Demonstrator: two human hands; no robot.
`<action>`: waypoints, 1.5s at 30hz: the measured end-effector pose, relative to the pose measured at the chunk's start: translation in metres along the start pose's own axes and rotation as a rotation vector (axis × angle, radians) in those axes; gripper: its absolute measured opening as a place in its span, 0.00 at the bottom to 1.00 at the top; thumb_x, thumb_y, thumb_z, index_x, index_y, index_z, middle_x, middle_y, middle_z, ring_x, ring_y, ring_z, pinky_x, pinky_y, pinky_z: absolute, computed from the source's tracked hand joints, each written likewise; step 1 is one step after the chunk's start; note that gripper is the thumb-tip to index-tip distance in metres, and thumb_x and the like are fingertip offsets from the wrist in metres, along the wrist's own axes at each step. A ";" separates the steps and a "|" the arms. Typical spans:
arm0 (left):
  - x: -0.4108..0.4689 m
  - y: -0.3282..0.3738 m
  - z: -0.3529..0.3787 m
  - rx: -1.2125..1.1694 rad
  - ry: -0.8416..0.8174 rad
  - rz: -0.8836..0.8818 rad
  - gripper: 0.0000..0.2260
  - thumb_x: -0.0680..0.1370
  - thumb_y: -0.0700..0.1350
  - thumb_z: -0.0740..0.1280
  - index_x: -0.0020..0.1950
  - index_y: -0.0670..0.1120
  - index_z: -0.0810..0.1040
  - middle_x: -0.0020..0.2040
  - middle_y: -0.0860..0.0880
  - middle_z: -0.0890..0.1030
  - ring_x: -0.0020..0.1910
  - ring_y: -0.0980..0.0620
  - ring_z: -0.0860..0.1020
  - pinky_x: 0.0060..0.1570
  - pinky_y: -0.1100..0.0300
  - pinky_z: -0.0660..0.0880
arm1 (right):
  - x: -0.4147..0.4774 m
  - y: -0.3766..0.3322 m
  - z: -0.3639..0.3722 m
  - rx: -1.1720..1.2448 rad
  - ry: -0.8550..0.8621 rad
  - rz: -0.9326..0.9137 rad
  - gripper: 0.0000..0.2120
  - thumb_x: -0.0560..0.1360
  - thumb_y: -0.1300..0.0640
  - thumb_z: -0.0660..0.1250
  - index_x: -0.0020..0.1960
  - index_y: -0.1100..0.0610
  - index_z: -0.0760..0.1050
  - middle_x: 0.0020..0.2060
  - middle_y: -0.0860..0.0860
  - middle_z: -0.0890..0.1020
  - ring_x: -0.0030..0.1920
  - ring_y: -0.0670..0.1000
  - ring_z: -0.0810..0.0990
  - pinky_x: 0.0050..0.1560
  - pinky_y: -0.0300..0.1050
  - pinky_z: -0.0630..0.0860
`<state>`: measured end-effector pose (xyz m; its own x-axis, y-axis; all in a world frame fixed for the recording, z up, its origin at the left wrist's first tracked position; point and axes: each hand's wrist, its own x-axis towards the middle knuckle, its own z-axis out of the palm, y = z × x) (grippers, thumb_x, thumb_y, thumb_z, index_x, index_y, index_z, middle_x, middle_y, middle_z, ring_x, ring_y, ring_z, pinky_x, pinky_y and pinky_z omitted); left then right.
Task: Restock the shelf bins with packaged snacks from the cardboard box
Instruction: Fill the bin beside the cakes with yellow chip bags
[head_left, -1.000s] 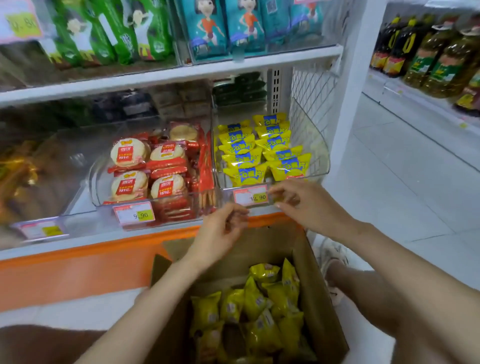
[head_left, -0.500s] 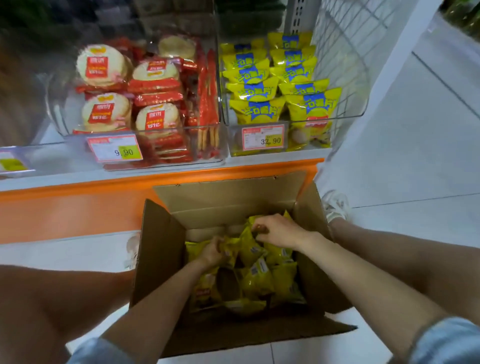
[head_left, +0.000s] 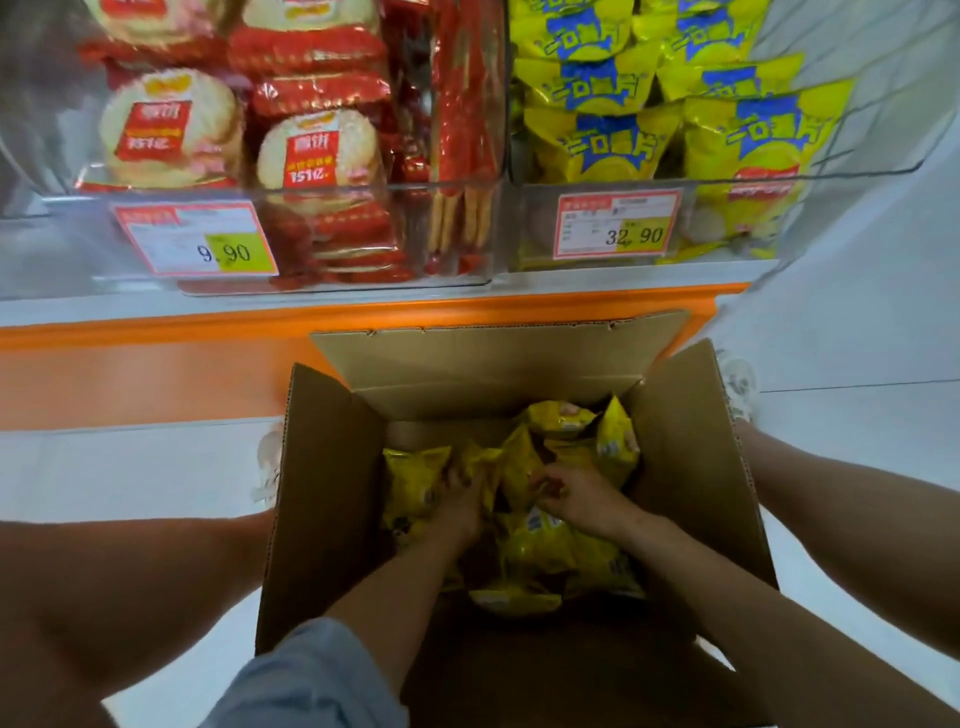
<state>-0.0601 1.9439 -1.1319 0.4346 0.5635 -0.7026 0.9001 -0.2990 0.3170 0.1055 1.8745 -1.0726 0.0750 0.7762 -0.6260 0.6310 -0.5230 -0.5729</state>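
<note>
An open cardboard box (head_left: 332, 478) stands on the floor below the shelf, holding several yellow snack packets (head_left: 545, 545). Both my hands are down inside it. My left hand (head_left: 460, 501) grips a yellow packet at the left of the pile, fingers curled into it. My right hand (head_left: 576, 499) curls its fingers round another yellow packet in the middle. Above, a clear shelf bin (head_left: 737, 218) at the right holds rows of yellow and blue snack bags (head_left: 602, 140) behind a 32.90 price tag.
A second clear bin (head_left: 93, 228) to the left holds red-wrapped rice crackers (head_left: 317, 150) and biscuit sticks, tagged 9.90. An orange shelf base (head_left: 467, 306) runs just behind the box's upright rear flap. My knees flank the box, and white floor tiles lie on both sides.
Both hands dropped from the right bin's front edge into the box and closed on yellow packets. The view tilted down and moved closer to the bins and box.
</note>
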 end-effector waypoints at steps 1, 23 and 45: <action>0.001 -0.001 0.001 -0.057 0.064 0.011 0.34 0.76 0.51 0.66 0.76 0.49 0.52 0.76 0.38 0.47 0.74 0.38 0.53 0.69 0.51 0.60 | 0.001 0.001 0.003 0.004 -0.007 0.009 0.13 0.76 0.59 0.66 0.60 0.56 0.76 0.54 0.55 0.80 0.55 0.54 0.78 0.55 0.47 0.75; -0.040 0.015 -0.046 -1.070 -0.078 0.250 0.23 0.71 0.30 0.68 0.63 0.46 0.68 0.62 0.45 0.74 0.58 0.50 0.74 0.51 0.57 0.78 | -0.009 -0.001 -0.005 1.041 0.130 0.250 0.37 0.57 0.44 0.78 0.63 0.55 0.74 0.57 0.54 0.81 0.57 0.55 0.79 0.62 0.55 0.74; -0.033 -0.076 0.006 0.065 -0.045 -0.222 0.33 0.75 0.52 0.67 0.74 0.46 0.56 0.75 0.41 0.55 0.73 0.40 0.55 0.71 0.51 0.57 | -0.011 0.005 -0.001 0.732 0.125 0.362 0.26 0.70 0.58 0.74 0.65 0.59 0.70 0.62 0.55 0.77 0.62 0.56 0.75 0.61 0.48 0.71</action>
<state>-0.1427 1.9435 -1.1367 0.2229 0.5865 -0.7787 0.9689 -0.2210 0.1109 0.1084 1.8637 -1.0677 0.2899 0.5266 -0.7992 -0.1082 -0.8116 -0.5741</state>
